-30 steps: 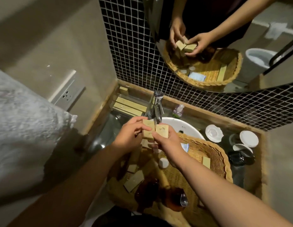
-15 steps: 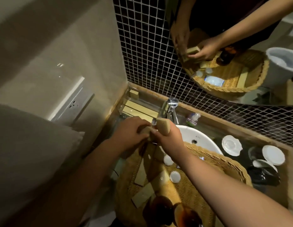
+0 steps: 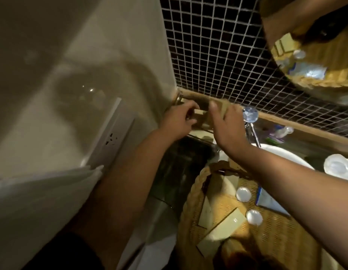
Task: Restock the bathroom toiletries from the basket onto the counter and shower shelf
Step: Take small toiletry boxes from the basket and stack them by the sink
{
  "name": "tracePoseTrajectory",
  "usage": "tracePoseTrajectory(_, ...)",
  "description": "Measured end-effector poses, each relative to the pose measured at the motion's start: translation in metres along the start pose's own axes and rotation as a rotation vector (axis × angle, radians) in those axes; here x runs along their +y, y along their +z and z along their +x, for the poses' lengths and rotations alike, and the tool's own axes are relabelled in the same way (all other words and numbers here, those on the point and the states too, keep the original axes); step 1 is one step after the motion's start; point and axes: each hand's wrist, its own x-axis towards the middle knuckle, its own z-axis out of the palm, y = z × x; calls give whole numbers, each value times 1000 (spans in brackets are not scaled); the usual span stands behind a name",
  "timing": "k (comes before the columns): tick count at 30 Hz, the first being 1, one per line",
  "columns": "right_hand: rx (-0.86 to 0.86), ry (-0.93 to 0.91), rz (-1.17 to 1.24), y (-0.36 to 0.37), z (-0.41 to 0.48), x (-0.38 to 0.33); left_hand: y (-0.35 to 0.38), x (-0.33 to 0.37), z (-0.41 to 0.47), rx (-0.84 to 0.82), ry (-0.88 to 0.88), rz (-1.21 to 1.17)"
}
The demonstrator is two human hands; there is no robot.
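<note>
A woven basket (image 3: 190,209) rests on the white sink at the lower right, holding flat tan boxes (image 3: 225,225), round white caps (image 3: 243,193) and a blue-and-white packet (image 3: 268,201). Both hands reach to the far left corner of the counter, by the dark mosaic wall. My left hand (image 3: 179,121) grips a small tan box (image 3: 197,114). My right hand (image 3: 227,127) holds another tan box (image 3: 220,105) just beside it. The counter surface under the hands is hidden, and the image is motion-blurred.
A chrome tap (image 3: 251,117) stands right of my hands above the white basin (image 3: 286,154). A small bottle (image 3: 280,133) and white dishes (image 3: 338,168) lie on the counter to the right. A wall socket (image 3: 110,139), a white towel (image 3: 42,201) and a mirror (image 3: 315,45) border the area.
Both hands have carried the two tan boxes up and away from the basket to the counter's far left corner. The view has swung left and closer.
</note>
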Motion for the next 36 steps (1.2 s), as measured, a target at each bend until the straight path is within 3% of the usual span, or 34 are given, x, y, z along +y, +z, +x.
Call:
tracePoseTrajectory(4, -65, 100, -155, 8, 18, 22, 5, -15, 37, 66, -86, 264)
tracePoseTrajectory(7, -69, 175, -241, 17, 24, 35, 13, -29, 57, 48, -126, 291)
tracePoseTrajectory(10, -41, 212, -280, 29, 32, 42, 13, -38, 70, 88, -54, 299)
tracePoseTrajectory(15, -37, 151, -367, 41, 43, 48, 7, -41, 75, 89, 30, 432)
tracePoseTrajectory(22, -161, 25, -329, 58, 60, 48, 13, -48, 86, 82, -76, 470)
tracePoseTrajectory(27, -229, -41, -465, 80, 66, 53, 26, -45, 79, 98, -127, 475)
tracePoseTrajectory(33, -330, 3, -552, 88, 76, 70, 28, -48, 73, 41, -94, 578)
tracePoseTrajectory(36, -262, 6, -465, 88, 71, 66, 30, -54, 73, 29, -77, 596)
